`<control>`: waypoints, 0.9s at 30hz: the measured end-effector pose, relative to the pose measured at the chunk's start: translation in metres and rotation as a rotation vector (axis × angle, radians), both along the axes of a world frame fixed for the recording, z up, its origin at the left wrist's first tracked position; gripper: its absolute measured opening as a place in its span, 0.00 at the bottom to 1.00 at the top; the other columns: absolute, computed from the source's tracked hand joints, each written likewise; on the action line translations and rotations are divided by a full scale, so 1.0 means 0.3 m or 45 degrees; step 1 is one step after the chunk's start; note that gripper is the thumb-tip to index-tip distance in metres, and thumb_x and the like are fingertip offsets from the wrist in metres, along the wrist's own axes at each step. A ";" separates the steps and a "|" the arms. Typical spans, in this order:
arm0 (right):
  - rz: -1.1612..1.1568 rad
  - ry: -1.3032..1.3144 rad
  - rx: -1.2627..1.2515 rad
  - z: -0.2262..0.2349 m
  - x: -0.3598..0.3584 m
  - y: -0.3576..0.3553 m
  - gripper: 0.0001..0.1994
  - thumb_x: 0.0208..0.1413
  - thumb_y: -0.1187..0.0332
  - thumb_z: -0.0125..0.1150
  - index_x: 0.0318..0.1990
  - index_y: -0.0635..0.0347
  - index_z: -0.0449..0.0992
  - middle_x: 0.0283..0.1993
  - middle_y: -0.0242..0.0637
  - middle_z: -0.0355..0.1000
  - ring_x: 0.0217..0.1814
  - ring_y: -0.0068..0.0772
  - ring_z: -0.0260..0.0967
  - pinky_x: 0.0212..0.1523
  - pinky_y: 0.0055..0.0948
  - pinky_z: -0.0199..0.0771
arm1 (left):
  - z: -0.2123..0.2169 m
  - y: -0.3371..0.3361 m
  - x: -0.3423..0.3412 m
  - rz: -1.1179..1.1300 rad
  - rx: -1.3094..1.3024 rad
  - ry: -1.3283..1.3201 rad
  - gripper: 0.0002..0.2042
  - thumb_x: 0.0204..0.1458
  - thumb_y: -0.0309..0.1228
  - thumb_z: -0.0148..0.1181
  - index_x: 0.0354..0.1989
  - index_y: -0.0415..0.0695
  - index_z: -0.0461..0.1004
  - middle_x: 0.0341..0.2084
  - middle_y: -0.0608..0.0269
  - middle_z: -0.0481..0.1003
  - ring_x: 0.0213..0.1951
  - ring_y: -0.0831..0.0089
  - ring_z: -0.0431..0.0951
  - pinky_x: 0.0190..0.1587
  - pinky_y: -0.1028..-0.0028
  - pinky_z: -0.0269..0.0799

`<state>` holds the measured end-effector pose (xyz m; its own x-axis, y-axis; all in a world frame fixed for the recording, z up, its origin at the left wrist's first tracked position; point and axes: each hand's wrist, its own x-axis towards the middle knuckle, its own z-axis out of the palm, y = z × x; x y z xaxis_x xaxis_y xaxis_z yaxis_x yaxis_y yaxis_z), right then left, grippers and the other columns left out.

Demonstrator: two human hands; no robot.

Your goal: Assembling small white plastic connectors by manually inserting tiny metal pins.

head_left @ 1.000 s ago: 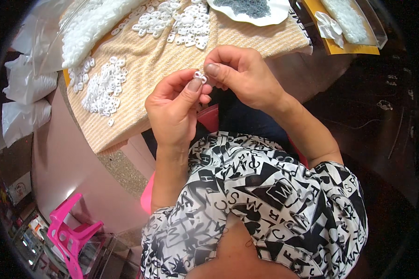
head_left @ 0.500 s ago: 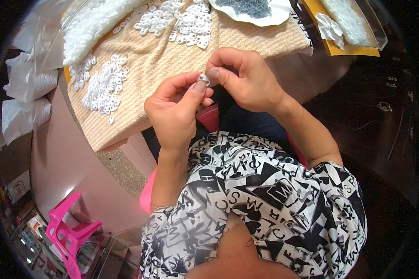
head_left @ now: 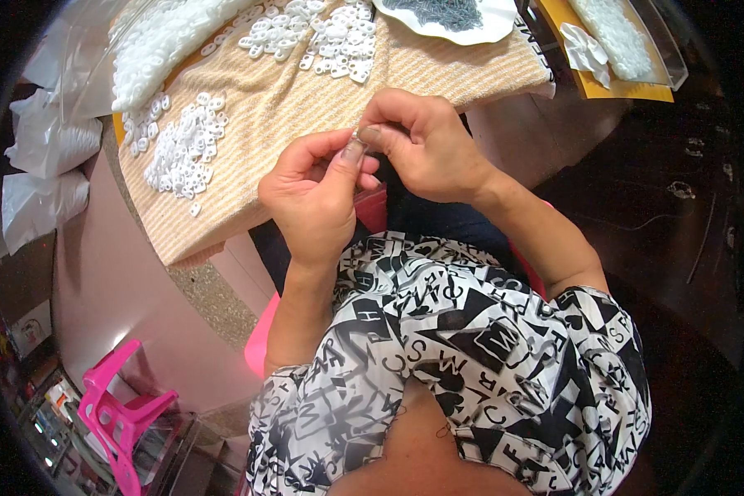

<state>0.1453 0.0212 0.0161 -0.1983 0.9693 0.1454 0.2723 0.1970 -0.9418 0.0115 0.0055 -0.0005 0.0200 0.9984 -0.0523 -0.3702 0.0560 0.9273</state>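
Observation:
My left hand (head_left: 314, 198) pinches a small white plastic piece (head_left: 356, 135) between thumb and forefinger, just past the near edge of the towel-covered table. Against that piece, the thumb and forefinger of my right hand (head_left: 438, 153) are pressed together; whatever is between them is too small and covered to make out. Much of the white piece is hidden behind my fingertips. Loose white pieces with oval holes lie in a pile (head_left: 188, 149) on the striped towel (head_left: 256, 149), left of my hands. Another pile (head_left: 343, 41) of them sits farther back.
A white scalloped plate (head_left: 492, 25) of thin grey pins stands at the far edge. Bulk white pieces fill a clear bag (head_left: 165, 54) at far left. A tray (head_left: 624, 50) with more white pieces is at far right. A pink stool (head_left: 124, 405) stands lower left.
My right hand has shifted slightly left and closer to my left fingertips, covering more of the white piece. My left hand has barely moved.

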 end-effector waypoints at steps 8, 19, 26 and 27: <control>0.151 0.484 -0.411 0.002 0.026 0.027 0.06 0.52 0.74 0.49 0.31 0.69 0.71 0.24 0.34 0.69 0.22 0.20 0.66 0.22 0.17 0.68 | 0.023 0.014 -0.007 0.043 -0.026 -0.006 0.05 0.46 0.19 0.55 0.31 0.31 0.70 0.21 0.56 0.73 0.20 0.78 0.73 0.22 0.82 0.71; 0.176 0.464 -0.364 -0.011 0.043 0.038 0.05 0.50 0.74 0.53 0.32 0.68 0.71 0.26 0.32 0.70 0.29 0.16 0.66 0.31 0.17 0.68 | 0.012 0.025 -0.018 0.064 -0.067 -0.085 0.05 0.45 0.19 0.55 0.32 0.31 0.70 0.20 0.55 0.73 0.21 0.75 0.74 0.22 0.82 0.71; 0.131 0.510 -0.382 0.000 0.022 0.022 0.05 0.50 0.75 0.50 0.29 0.69 0.70 0.24 0.33 0.70 0.25 0.18 0.69 0.23 0.17 0.69 | 0.008 0.017 -0.010 0.031 -0.081 -0.088 0.05 0.45 0.19 0.55 0.31 0.32 0.69 0.21 0.57 0.73 0.20 0.77 0.73 0.21 0.83 0.70; 0.139 0.467 -0.353 0.002 0.021 0.021 0.05 0.50 0.76 0.50 0.29 0.69 0.70 0.23 0.34 0.70 0.24 0.19 0.69 0.23 0.17 0.70 | 0.009 0.014 -0.011 0.032 -0.081 -0.089 0.05 0.45 0.19 0.55 0.31 0.32 0.69 0.21 0.57 0.73 0.20 0.77 0.73 0.21 0.83 0.70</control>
<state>0.1517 0.0275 0.0166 -0.2854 0.9577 -0.0362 -0.0963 -0.0663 -0.9931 0.0082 0.0097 0.0023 0.0011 0.9934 -0.1150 -0.4355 0.1040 0.8942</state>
